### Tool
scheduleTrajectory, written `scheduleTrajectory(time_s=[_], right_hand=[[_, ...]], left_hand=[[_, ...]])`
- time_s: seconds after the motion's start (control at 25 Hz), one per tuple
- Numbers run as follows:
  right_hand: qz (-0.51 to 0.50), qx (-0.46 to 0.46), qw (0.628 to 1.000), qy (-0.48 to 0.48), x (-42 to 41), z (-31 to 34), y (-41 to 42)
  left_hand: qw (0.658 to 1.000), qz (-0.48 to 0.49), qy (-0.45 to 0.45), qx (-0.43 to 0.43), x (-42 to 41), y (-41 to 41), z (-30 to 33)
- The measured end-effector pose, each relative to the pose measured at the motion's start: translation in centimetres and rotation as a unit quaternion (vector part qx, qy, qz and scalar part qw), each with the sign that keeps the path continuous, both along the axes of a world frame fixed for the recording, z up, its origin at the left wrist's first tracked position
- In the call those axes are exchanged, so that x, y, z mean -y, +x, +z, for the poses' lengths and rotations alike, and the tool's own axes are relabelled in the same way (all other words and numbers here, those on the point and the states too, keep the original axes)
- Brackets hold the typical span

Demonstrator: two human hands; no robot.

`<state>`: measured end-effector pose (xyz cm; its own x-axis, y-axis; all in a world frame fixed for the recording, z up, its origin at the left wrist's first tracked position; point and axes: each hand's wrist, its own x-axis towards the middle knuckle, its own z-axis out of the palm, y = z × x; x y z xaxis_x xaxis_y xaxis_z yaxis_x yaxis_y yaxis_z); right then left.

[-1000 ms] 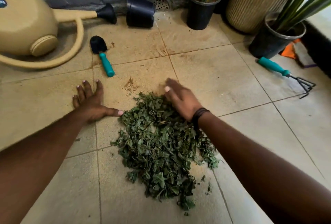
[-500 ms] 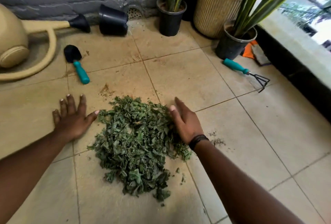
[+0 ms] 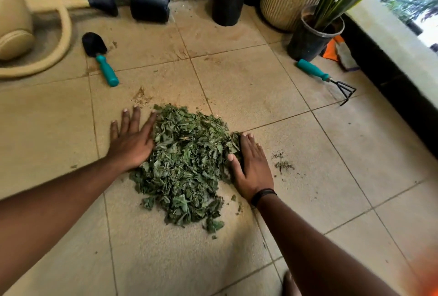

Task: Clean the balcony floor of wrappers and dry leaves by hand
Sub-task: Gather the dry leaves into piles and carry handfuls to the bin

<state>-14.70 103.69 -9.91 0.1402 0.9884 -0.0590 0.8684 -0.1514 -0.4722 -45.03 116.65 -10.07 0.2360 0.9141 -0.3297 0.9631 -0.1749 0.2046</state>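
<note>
The pile of leaves (image 3: 187, 165) lies on the tiled balcony floor (image 3: 248, 82), and it is tighter than it was a moment ago: we have drawn both hands inward, so the loose spread on either side is now pushed into one heaped mound. The left hand (image 3: 132, 144), which a second ago rested well clear of the pile, now presses its inner edge right against the pile's left flank; the right hand (image 3: 253, 167) has slid back from the pile's far edge to its right flank. We judge this to be the gathering step nearly done, with the scoop and lift yet to come. Both hands are flat on the floor, palms down, fingers extended and fairly close together, holding nothing; the forearms angle in from the near corners toward the pile. A few crumbs (image 3: 283, 164) sit just right of the right hand, outside the pile, and will likely need a second sweep. Beyond the pile to the left lies a small trowel (image 3: 102, 61), further left a watering can (image 3: 16, 30); beyond it to the right a hand rake (image 3: 327, 79) rests near a potted plant (image 3: 315, 32). We see no wrappers clearly, though something orange (image 3: 331, 49) lies behind that pot.
</note>
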Motion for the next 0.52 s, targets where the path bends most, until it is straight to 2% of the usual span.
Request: scheduleTrajectory(time_s=[0.08, 0.16, 0.24, 0.28, 0.32, 0.4, 0.52], right_hand=[[-0.084, -0.012, 0.996, 0.042, 0.9, 0.7, 0.2], [-0.225, 0.030, 0.971, 0.074, 1.9, 1.2, 1.5], [-0.329, 0.027, 0.944, 0.020, 3.0, 0.7, 3.4], [-0.345, 0.021, 0.938, -0.022, 3.6, 0.3, 4.0], [-0.327, 0.026, 0.943, -0.053, 4.0, -0.2, 4.0], [-0.230, 0.034, 0.970, -0.067, 3.6, -0.7, 2.1], [-0.058, -0.052, 0.997, -0.017, 2.0, -0.1, -2.5]], left_hand=[[0.999, -0.023, 0.002, 0.024, 0.6, 1.0, -0.1], [0.999, -0.017, 0.017, 0.046, 0.7, 0.8, -0.4], [0.997, -0.011, 0.020, 0.069, 0.3, 0.2, -0.6], [0.997, -0.013, 0.017, 0.077, 0.0, 0.0, -0.7], [0.996, -0.013, 0.013, 0.086, -0.2, -0.1, -0.8], [0.995, -0.009, 0.006, 0.104, -0.6, -0.4, -1.0], [0.993, -0.032, -0.002, 0.113, -0.8, -1.3, -0.9]])
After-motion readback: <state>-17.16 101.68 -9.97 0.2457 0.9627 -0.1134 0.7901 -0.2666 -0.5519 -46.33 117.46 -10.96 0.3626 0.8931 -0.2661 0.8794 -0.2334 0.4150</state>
